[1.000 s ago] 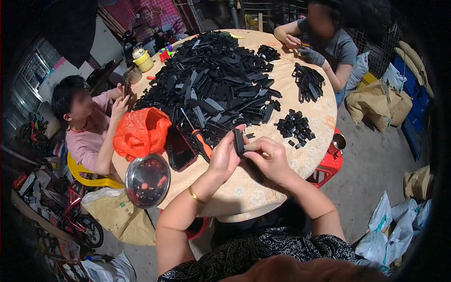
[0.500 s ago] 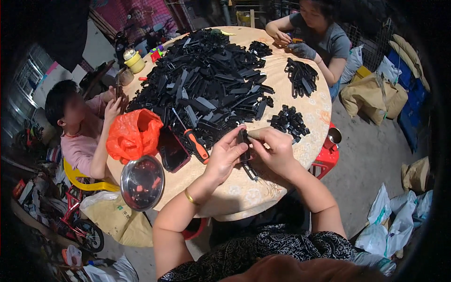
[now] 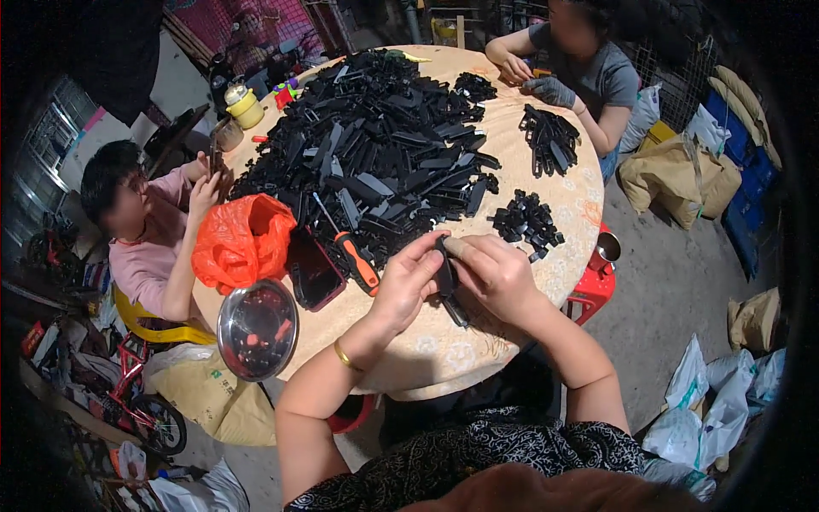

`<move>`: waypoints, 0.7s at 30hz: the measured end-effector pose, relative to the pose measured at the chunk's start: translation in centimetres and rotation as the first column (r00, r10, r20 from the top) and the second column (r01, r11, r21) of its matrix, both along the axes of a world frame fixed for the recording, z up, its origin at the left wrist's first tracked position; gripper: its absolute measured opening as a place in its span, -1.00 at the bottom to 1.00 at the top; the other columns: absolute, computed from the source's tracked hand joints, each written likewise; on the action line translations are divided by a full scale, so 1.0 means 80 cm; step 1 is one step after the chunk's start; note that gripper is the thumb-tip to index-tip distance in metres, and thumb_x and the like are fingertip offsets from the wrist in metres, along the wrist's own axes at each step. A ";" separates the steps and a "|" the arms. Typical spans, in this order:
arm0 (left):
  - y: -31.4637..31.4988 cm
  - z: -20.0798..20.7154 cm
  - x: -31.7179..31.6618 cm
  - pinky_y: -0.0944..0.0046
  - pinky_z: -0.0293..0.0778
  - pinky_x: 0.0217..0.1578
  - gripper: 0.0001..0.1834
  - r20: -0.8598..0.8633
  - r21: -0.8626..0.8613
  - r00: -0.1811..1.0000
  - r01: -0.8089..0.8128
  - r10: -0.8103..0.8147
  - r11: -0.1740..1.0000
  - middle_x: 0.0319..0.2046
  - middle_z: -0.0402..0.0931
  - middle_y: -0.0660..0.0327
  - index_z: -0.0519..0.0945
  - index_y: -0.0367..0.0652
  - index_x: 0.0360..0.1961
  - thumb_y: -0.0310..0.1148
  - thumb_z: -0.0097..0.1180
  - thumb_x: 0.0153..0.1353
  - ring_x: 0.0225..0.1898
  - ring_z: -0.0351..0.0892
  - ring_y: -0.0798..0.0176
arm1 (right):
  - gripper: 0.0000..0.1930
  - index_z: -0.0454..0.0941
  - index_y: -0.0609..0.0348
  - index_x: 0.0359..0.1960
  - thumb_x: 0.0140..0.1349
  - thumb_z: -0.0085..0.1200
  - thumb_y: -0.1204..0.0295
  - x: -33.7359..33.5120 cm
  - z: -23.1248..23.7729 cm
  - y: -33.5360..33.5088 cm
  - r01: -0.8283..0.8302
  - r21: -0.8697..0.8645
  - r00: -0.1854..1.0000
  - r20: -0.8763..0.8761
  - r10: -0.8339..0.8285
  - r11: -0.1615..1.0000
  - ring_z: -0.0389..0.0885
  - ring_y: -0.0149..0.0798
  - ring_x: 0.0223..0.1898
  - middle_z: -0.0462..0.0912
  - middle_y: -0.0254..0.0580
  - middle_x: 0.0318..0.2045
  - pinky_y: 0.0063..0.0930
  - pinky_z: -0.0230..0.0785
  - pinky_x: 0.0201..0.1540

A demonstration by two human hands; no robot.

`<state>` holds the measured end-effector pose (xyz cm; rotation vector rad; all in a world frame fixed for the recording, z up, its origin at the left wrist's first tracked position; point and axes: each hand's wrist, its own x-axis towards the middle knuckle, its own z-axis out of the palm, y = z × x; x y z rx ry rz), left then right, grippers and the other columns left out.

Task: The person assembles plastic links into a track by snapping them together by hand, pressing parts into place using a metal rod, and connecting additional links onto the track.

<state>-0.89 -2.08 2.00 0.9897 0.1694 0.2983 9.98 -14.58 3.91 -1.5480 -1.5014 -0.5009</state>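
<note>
Near the table's front edge, my left hand grips a long narrow black plastic part between thumb and fingers. My right hand pinches the same part from the other side, close to its upper end. The part's lower end sticks out below both hands toward me. Just beyond my hands rises a big pile of black plastic parts. A smaller heap of short black pieces lies to the right of my right hand. An orange-and-black screwdriver rests at the pile's edge, left of my left hand.
On the round table are a red plastic bag, a phone, a steel bowl and a yellow jar. A person in pink sits left; another in grey works far right. A red stool stands right.
The black part has turned slightly in my hands, and my right fingers have shifted a little along its upper end. The piles and tools stay where they were.
</note>
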 end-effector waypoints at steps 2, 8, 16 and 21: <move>-0.003 -0.002 -0.001 0.30 0.49 -0.14 -0.63 -0.012 -0.025 1.000 -0.003 0.003 1.000 -0.10 0.42 0.18 0.30 -0.25 0.10 -0.42 -0.12 0.28 -0.13 0.49 0.33 | -0.69 0.50 0.25 -0.20 -0.07 0.14 0.55 -0.002 0.001 -0.001 -0.004 -0.055 1.000 -0.014 0.003 0.998 0.55 -0.11 -0.39 0.55 -0.09 -0.36 -0.37 0.43 -0.38; -0.012 -0.009 0.001 0.32 0.50 -0.19 -0.63 -0.098 -0.105 0.995 0.012 -0.022 0.994 -0.10 0.42 0.19 0.30 -0.23 0.11 -0.38 -0.14 0.29 -0.14 0.48 0.34 | -0.60 0.46 0.26 -0.13 -0.03 0.13 0.36 -0.006 -0.007 -0.015 -0.025 -0.187 0.999 -0.039 0.018 0.982 0.48 -0.08 -0.26 0.51 -0.09 -0.27 -0.29 0.35 -0.20; -0.014 0.001 0.019 0.42 0.47 -0.23 -0.67 -0.133 0.423 0.990 0.012 0.049 0.906 -0.13 0.40 0.23 0.43 -0.18 0.01 -0.28 -0.12 0.29 -0.09 0.37 0.44 | -0.58 0.45 0.21 -0.08 -0.06 0.12 0.44 -0.020 -0.011 -0.032 0.132 -0.147 0.954 -0.248 -0.166 0.980 0.46 -0.10 -0.41 0.46 -0.10 -0.44 -0.27 0.35 -0.33; 0.044 0.020 0.019 0.19 0.30 -0.01 -0.61 0.266 0.953 0.892 -0.185 0.366 -0.241 -0.08 0.41 0.02 0.44 -0.28 -0.05 -0.54 0.03 0.02 -0.04 0.33 0.01 | -0.68 0.47 0.24 -0.20 -0.08 0.07 0.48 -0.017 -0.019 -0.044 0.133 -0.369 0.948 -0.225 -0.227 0.920 0.50 -0.02 -0.44 0.45 -0.02 -0.50 -0.26 0.39 -0.37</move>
